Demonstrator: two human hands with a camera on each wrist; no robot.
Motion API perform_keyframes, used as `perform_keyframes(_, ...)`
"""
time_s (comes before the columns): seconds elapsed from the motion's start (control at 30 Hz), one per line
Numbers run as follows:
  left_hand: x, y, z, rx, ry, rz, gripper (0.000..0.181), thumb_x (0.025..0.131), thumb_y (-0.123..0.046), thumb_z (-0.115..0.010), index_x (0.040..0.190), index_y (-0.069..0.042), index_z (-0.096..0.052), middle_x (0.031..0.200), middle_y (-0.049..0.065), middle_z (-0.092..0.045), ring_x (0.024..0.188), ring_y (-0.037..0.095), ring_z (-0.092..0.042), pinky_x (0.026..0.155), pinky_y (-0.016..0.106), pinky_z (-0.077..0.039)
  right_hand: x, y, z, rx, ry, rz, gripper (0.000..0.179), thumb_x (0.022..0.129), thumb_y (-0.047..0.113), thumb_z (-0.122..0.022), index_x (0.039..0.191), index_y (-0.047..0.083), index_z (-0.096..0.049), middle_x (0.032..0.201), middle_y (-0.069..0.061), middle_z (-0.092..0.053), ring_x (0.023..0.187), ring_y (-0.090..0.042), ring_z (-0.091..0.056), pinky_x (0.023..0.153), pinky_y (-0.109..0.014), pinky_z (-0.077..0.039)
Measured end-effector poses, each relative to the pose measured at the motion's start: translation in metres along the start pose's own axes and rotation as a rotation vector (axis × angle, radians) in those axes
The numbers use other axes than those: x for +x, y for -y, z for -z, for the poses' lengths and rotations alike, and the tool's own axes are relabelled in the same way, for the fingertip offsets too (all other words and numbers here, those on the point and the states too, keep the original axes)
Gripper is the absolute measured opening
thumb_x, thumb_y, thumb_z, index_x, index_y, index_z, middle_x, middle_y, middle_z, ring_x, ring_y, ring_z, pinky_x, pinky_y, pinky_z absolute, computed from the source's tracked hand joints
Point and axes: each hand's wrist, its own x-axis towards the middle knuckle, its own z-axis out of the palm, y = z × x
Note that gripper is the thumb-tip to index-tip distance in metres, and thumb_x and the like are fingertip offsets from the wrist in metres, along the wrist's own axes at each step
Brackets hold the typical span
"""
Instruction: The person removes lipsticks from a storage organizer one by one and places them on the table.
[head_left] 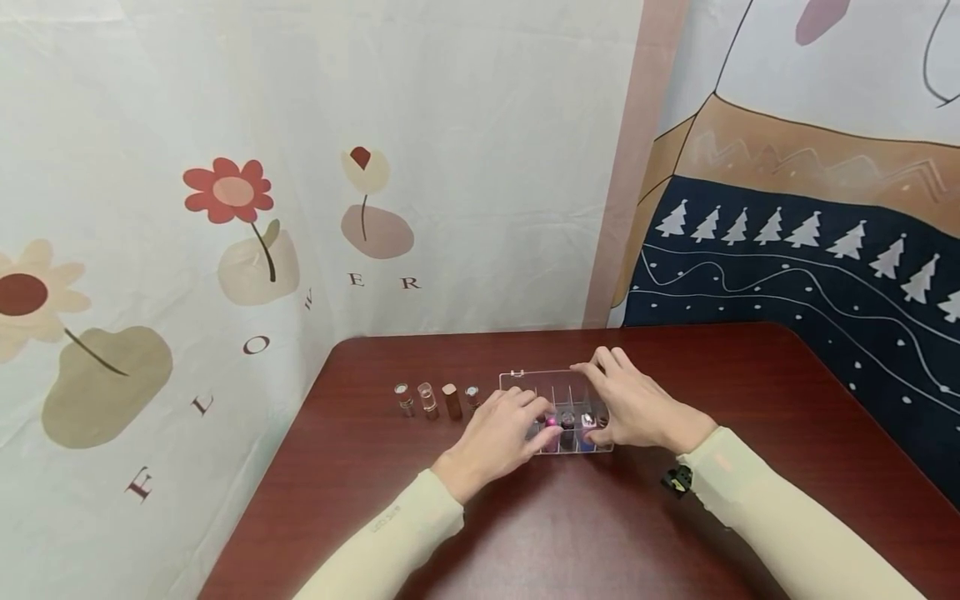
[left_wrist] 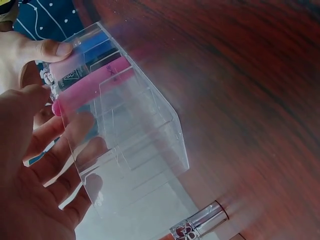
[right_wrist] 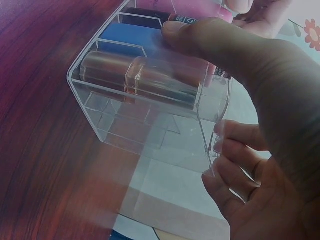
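Observation:
A clear compartment box stands on the table, with tubes in its slots. My right hand grips its right end, thumb in front and fingers behind. Beside that thumb stand a blue tube and a glossy brownish lipstick. Over the box's left part reaches my left hand. Its thumb and index finger flank the rounded end of a pink lipstick tube; the other fingers spread out, seen through clear plastic in the left wrist view. A black tube occupies the slot between pink and blue.
Left of the box, a row of upright lipsticks includes a clear-capped one and a brown one. The dark red wooden table meets a white flower-print cloth at the back. A dark tree-print cloth hangs at right.

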Motion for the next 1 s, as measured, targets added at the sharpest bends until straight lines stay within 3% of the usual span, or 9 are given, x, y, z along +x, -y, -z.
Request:
perform_keyframes(0.33,0.0028,-0.0004,-0.0008,0.016,0.003,0.0,0.014,0.113,-0.038,-0.079,0.116,-0.026,-0.085,0.105,-0.009,-0.083,0.1,0.016,-0.076,0.089,0.035,-0.062,0.0006,0.0004,-0.0007,-0.005,-0.002,0.002,0.103,0.071,0.04,-0.114,0.157,0.006,-0.066,0.12,-0.003,-0.056,0.115,-0.021,-0.049,0.084,-0.035,-0.064)
perform_keyframes(1.0,0.0049,0.0006,0.0018,0.006,-0.053,-0.039,0.012,0.111,-0.034,-0.082,0.112,-0.022,-0.085,0.099,-0.007,-0.081,0.09,0.017,-0.076,0.085,0.034,-0.065,0.0003,0.0021,0.0003,-0.002,-0.002,-0.006,0.103,0.071,0.039,-0.114,0.156,0.005,-0.067,0.119,-0.003,-0.056,0.116,-0.022,-0.049,0.084,-0.035,-0.064)
